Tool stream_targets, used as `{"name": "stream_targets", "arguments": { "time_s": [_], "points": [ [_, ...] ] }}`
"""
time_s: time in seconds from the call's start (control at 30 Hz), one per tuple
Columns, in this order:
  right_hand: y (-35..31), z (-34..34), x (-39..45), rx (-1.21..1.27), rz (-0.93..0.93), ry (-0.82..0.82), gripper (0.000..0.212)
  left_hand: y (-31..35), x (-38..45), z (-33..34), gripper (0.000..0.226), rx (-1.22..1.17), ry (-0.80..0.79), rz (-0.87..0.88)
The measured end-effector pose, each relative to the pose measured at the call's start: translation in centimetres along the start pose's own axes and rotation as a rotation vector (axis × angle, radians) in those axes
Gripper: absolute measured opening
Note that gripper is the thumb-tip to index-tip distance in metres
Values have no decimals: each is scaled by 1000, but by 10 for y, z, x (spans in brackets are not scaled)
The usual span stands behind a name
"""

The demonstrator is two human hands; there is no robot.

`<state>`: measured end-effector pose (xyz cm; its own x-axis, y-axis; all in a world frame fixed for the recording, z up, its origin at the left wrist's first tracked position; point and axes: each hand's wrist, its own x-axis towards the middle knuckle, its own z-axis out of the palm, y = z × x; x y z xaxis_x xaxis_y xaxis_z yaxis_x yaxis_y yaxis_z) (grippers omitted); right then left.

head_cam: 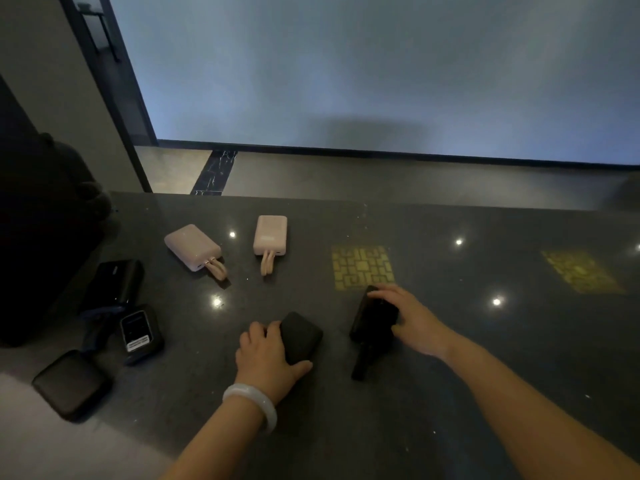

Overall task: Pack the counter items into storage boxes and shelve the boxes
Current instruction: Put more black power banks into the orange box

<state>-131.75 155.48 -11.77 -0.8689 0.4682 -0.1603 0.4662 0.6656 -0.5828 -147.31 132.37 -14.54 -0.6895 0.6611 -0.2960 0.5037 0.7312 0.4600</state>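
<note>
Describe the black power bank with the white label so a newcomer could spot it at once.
Start at the dark stone counter and go to its left end, where several black items cluster. The labelled power bank lies nearer the person than the glossy black power bank. It alone shows a white sticker on its near end.

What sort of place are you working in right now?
Probably a shop or reception counter: a polished dark stone counter carrying several power banks, two pink, with tiled floor beyond. No storage boxes show.

Looks like a shop counter: dark polished stone top, several power banks laid out.
</note>
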Motion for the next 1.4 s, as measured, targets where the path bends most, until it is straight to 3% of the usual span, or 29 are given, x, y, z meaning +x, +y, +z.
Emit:
{"name": "stream_targets", "arguments": {
  "time_s": [0.07,0.13,0.27,0.37,0.47,0.67,0.77,1.0,1.4],
  "points": [
    [-13,15,2,-85,297,251,52,1,0,0,94,16,5,-9],
    [-28,30,9,-113,573,305,74,0,1,1,94,8,6,-16],
    [-47,53,22,-79,738,282,117,0,0,5,94,-3,38,-22],
    [-49,62,25,-122,773,320,126,1,0,8,95,8,66,-17],
    [-46,62,22,-90,748,341,115,1,1,11,99,37,76,-16],
    [-42,55,-3,-190,647,187,91,-2,-2,19,103,69,134,28],
    [-40,55,-22,-199,627,136,90,-4,-1,20,99,53,147,38],
    [-24,43,-89,-52,650,211,83,17,-9,21,92,76,97,60],
    [52,-90,-304,7,732,588,81,227,-113,91,85,-40,75,529]
  ]
}}
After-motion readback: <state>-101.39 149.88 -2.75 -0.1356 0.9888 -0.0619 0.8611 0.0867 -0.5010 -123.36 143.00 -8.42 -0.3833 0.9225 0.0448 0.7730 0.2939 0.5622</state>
